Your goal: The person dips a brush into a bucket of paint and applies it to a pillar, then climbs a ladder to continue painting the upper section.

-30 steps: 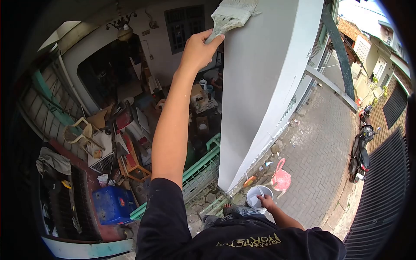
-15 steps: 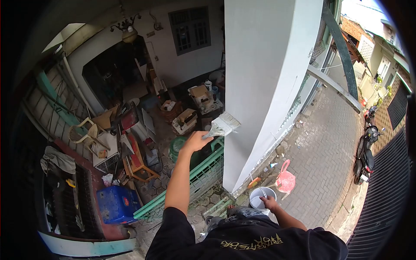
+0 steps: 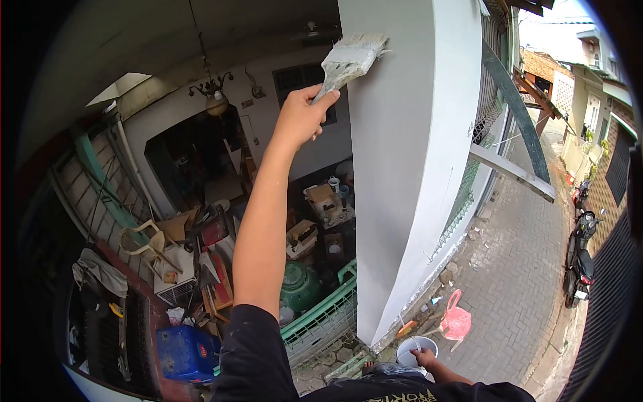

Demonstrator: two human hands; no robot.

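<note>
My left hand (image 3: 305, 117) is wrapped round the handle of a wide paintbrush (image 3: 351, 61), raised high in front of me. White paint coats its ferrule and bristles, and the bristle tips lie against or just before the left part of a tall white pillar (image 3: 392, 154). Low on the right, my right hand (image 3: 423, 357) grips a white bucket (image 3: 407, 346) by its handle at the rim. The bucket is beside the pillar's foot; its contents are hard to make out from here.
A green metal fence (image 3: 321, 305) runs left from the pillar. Behind it are a green pot (image 3: 299, 285), boxes and a blue cooler box (image 3: 187, 354). A pink dipper-like item (image 3: 457, 323) is near the paved lane (image 3: 509, 268). A motorcycle (image 3: 579, 261) stands at right.
My left hand has lifted the paintbrush well up along the pillar. My view has tilted upward, so the bucket and right hand sit lower in it; the right hand keeps its hold.
</note>
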